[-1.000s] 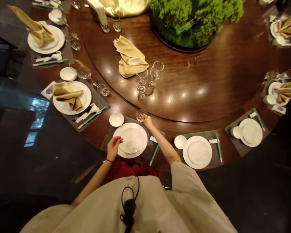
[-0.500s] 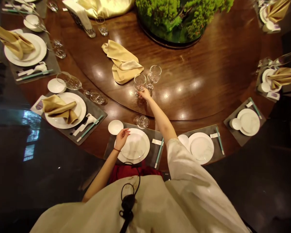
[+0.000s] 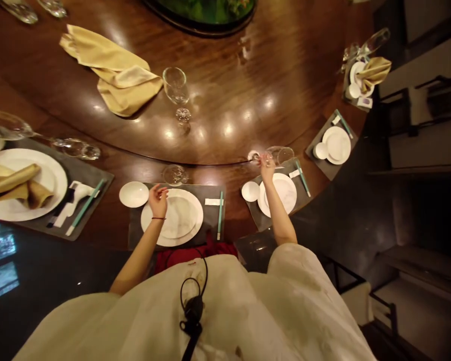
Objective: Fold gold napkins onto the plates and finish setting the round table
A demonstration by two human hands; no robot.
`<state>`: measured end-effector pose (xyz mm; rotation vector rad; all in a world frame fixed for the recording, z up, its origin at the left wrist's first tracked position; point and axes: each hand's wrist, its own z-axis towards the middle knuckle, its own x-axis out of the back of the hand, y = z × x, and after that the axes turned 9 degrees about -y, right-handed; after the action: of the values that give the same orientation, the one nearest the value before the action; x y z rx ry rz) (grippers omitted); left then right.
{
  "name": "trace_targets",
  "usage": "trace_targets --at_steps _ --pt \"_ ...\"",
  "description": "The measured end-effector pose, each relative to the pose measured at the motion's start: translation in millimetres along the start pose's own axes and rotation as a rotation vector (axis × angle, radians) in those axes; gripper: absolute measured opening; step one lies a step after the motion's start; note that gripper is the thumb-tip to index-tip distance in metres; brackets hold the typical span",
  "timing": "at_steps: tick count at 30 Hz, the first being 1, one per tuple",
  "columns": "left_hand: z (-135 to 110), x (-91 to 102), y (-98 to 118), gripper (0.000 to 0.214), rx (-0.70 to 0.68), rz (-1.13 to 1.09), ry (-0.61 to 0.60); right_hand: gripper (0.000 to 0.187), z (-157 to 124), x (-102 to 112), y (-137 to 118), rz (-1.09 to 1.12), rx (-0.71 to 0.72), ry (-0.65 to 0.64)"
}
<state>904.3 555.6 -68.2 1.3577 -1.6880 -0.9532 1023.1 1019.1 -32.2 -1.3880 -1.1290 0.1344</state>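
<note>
My right hand (image 3: 267,169) is closed round the stem of a wine glass (image 3: 283,155), above the back edge of the right-hand place setting. The glass is tilted, bowl to the right and foot to the left. Below it is a white plate (image 3: 282,200) beside a small white bowl (image 3: 250,191). My left hand (image 3: 158,201) hovers over the left part of the white plate (image 3: 190,220) in front of me, fingers loosely bent and apart, holding nothing. A small glass (image 3: 175,175) stands behind this plate.
Another wine glass (image 3: 176,86) stands on the wooden turntable (image 3: 225,100) near a gold cloth napkin (image 3: 122,82). At left, a setting with a folded napkin (image 3: 26,185) has glasses (image 3: 75,148) behind it. Chopsticks (image 3: 220,215) lie right of my plate. Chairs (image 3: 383,301) stand at right.
My right hand has carried one wine glass from the turntable to the right-hand setting, tilting it. My left hand stays over the plate. The view has shifted right.
</note>
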Motion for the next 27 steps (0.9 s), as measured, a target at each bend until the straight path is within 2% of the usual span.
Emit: trace_targets --at_steps 2,4,8,12,15,18,20,22,23,25,27 --pt "-6 7.8 4 0.035 -0.040 0.017 0.059 0.054 4 39 35 -0.008 -0.080 0.140" --pt "-8 11.5 11 0.034 -0.051 0.018 0.117 0.054 9 59 60 -0.009 -0.144 0.189" --pt "-7 11.6 26 0.033 -0.075 0.026 0.169 0.051 24 60 81 -0.024 -0.243 0.164" --pt "-7 14.1 34 0.034 -0.094 0.058 0.174 0.049 37 54 80 -0.067 -0.267 0.159" --pt "-9 18.8 35 0.035 -0.099 0.042 0.175 0.044 30 64 72 -0.152 -0.290 0.129" --pt "-12 23.4 35 0.035 -0.115 0.054 0.180 0.025 3 79 53 -0.360 -0.433 -0.058" --pt "-15 24.5 35 0.034 -0.153 0.067 0.195 0.022 -18 81 32 -0.503 -0.468 -0.211" --pt "-20 22.6 35 0.033 -0.191 0.061 0.213 0.025 -29 68 1 -0.561 -0.338 -0.300" --pt "-24 20.4 35 0.033 -0.200 0.058 0.216 0.027 -28 53 -19 -0.545 -0.234 -0.332" --pt "-36 14.6 35 0.033 -0.191 0.053 0.208 0.032 -12 10 -61 -0.438 -0.033 -0.398" --pt "-57 10.0 34 0.034 -0.149 0.027 0.195 0.041 23 -51 -106 -0.282 0.124 -0.447"
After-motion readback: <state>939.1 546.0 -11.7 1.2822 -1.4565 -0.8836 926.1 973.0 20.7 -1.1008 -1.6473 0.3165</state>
